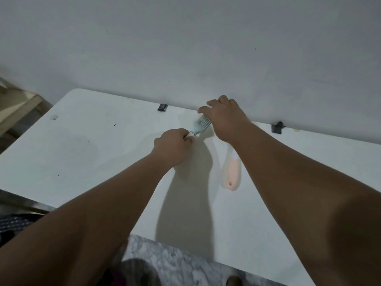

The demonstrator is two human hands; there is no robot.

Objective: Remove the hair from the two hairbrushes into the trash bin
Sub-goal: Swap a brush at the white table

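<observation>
The left hand (174,146) grips the blue vent hairbrush (201,125) by its handle; the right hand (223,118) curls over the bristles, seemingly plucking hair. The second, pale hairbrush (231,172) lies behind the right wrist. No bin visible; next, probably pull the hair free.

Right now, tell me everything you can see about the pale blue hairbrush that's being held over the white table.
The pale blue plastic hairbrush has an open, slotted head with rows of thin pale bristles and a white band where the head meets the handle. It is tilted, head pointing up and away toward the wall. The left hand is closed around its handle, hiding most of it, and the right hand reaches over the head with its fingers at the bristles. It is held above the white table. Whether any hair sits in it cannot be told.
</observation>
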